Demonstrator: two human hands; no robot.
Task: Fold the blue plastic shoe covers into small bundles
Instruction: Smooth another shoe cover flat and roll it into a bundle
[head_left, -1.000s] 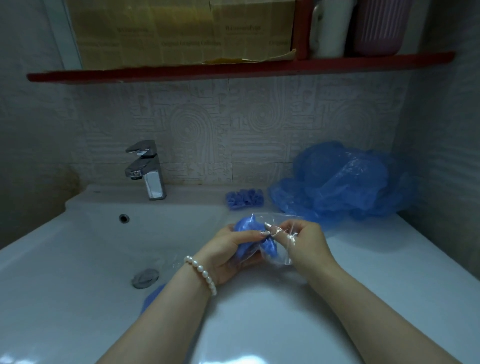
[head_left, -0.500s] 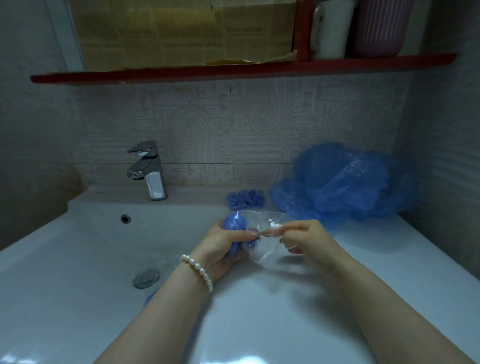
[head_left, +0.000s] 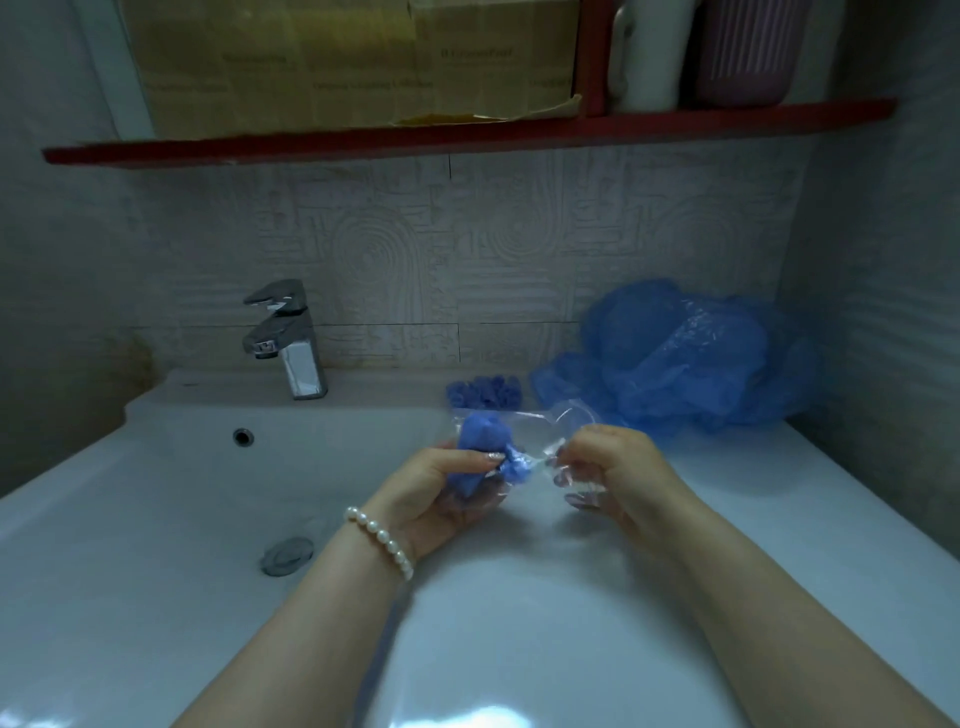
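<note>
Blue shoe cover bundle (head_left: 480, 449) sat squashed up inside a clear plastic bag (head_left: 524, 421), held up above the white sink counter (head_left: 779, 519). The left hand (head_left: 436, 493) had its fingers and thumb curled round the bundle through the bag and gripped it tight. A string of white pearl beads (head_left: 382, 540) went round the left wrist. The right hand (head_left: 613, 467) was just beside the left one, a little apart. Its fingers were curled in, and its fingertips pinched the loose end of the clear bag. The bag was pulled thin and twisted between the two hands.

Behind the hands, a small folded blue bundle (head_left: 485, 391) lay on the back edge of the counter. Next to it on the right, a big puffy pile of loose blue shoe covers (head_left: 685, 358) rested in the corner by the wall.

To the left was the sink bowl (head_left: 156, 493) with a round drain (head_left: 287, 556) at the bottom and a little hole (head_left: 242, 436) higher up. A shiny tap (head_left: 288, 338) stood at the back of the bowl. Up high, a red shelf (head_left: 467, 135) ran along the wall. On it were brown cardboard (head_left: 353, 62), a white bottle (head_left: 652, 52) and a pink ribbed box (head_left: 748, 52).
</note>
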